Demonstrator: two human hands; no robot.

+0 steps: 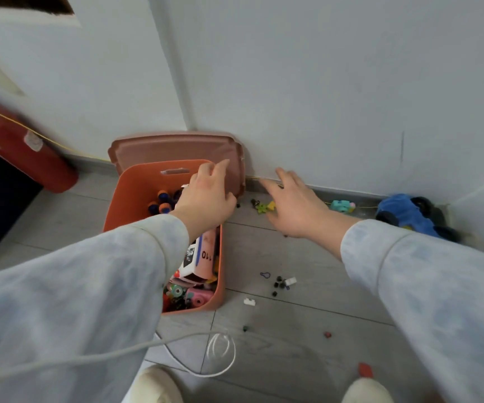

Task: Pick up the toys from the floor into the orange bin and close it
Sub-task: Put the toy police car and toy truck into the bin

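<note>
— Where's the orange bin (124, 199)?
— On the floor (316, 257), open, long axis running from me to the wall (322, 82). Its lid (171, 149) leans there. My left hand (205, 199) and right hand (293, 205) have fingers spread, gripping nothing.

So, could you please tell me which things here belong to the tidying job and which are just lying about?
Job: orange bin, its lid against the wall, blue toy car, teal toy camera, green and yellow pieces, small black and white bits, red piece.
Lying about: red fire extinguisher, white cable.
</note>
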